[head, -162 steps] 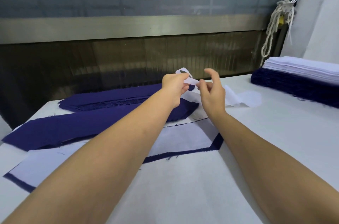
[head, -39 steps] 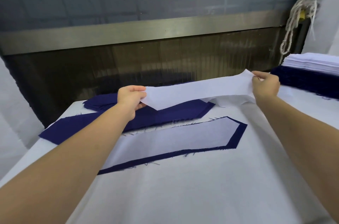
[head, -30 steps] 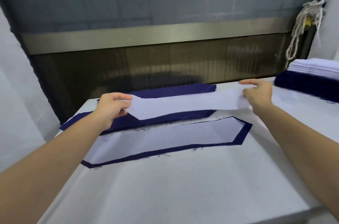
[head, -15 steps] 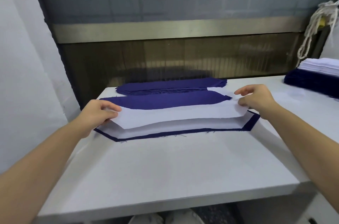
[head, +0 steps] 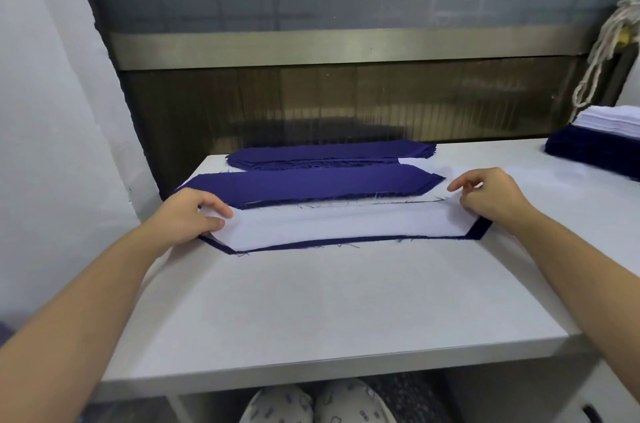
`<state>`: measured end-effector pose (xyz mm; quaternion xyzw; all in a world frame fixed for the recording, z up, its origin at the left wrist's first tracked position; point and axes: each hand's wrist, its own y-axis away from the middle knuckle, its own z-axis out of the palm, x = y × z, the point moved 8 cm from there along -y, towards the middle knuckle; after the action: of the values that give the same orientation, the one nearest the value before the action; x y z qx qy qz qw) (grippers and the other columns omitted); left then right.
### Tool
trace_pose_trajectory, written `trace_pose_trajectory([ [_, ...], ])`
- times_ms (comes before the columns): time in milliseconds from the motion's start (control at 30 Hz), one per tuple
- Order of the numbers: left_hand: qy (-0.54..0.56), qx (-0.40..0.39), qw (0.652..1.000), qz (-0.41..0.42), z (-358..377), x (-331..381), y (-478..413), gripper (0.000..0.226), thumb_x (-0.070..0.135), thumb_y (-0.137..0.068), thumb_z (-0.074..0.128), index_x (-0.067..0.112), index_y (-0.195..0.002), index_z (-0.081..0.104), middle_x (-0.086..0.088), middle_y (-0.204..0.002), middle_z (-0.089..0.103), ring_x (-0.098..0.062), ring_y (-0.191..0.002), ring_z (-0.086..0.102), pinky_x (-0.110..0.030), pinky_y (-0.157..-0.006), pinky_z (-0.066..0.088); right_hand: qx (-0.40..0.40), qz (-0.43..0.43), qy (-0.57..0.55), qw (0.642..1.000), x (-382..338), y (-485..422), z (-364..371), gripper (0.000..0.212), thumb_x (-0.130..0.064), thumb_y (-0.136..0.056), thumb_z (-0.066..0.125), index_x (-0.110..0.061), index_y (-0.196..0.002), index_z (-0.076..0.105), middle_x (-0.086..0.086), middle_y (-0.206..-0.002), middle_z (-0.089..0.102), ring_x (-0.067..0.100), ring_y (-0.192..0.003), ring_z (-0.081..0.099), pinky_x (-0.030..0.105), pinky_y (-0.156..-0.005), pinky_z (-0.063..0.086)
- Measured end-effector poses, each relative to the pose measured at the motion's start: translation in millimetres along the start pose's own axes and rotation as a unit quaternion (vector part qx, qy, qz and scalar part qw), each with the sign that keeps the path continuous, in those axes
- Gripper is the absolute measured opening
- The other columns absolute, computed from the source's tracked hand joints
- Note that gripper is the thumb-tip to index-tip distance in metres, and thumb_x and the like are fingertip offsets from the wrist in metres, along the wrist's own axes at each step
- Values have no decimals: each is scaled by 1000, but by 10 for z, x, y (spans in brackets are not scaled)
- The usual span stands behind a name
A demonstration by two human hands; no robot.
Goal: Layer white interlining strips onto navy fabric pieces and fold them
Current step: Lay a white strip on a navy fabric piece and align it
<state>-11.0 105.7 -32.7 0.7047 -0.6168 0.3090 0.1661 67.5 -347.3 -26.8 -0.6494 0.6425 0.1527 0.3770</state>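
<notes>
A long white interlining strip (head: 339, 223) lies flat on a navy fabric piece (head: 479, 230), whose dark edge shows along the front and both pointed ends. My left hand (head: 194, 215) pinches the strip's left end, thumb on top. My right hand (head: 491, 196) holds the right end down with curled fingers. Just behind lies another navy piece (head: 311, 183), and further back a stack of navy pieces (head: 329, 154).
The white table (head: 329, 301) ends at a front edge near me and meets a dark machine opening (head: 346, 100) behind. A pile of white strips on navy pieces (head: 602, 142) stands at the far right. A corded rope (head: 602, 42) hangs above it.
The white strip, held stretched in the air between both hands a second ago, has come down onto the navy piece with interlining. Both hands have lowered to the table.
</notes>
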Motion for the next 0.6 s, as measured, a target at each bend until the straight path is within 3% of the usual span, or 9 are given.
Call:
trace_pose_trajectory([
  [167,-53,-11,998,11,17,10,8,23,5,-82,67,27,-78,68,12,-98,55,-11,-100,47,-26,-84,38,0,-4,24,1000,37,-30,38,33,8,-80,45,-14,-82,69,-4,-71,57,11,-69,50,21,-56,38],
  [333,-71,-1,997,17,-12,49,25,22,4,-83,63,24,-77,68,5,-102,59,-13,-100,49,-27,-84,38,8,-16,30,999,39,-35,23,31,8,-79,47,-13,-81,70,6,-79,62,13,-70,49,24,-62,38],
  [600,-75,3,997,9,-19,56,33,22,1,-84,60,20,-77,69,3,-102,60,-14,-100,50,-27,-86,38,6,-23,43,999,26,-17,36,31,6,-79,47,-13,-80,71,5,-81,64,15,-75,52,23,-72,37],
])
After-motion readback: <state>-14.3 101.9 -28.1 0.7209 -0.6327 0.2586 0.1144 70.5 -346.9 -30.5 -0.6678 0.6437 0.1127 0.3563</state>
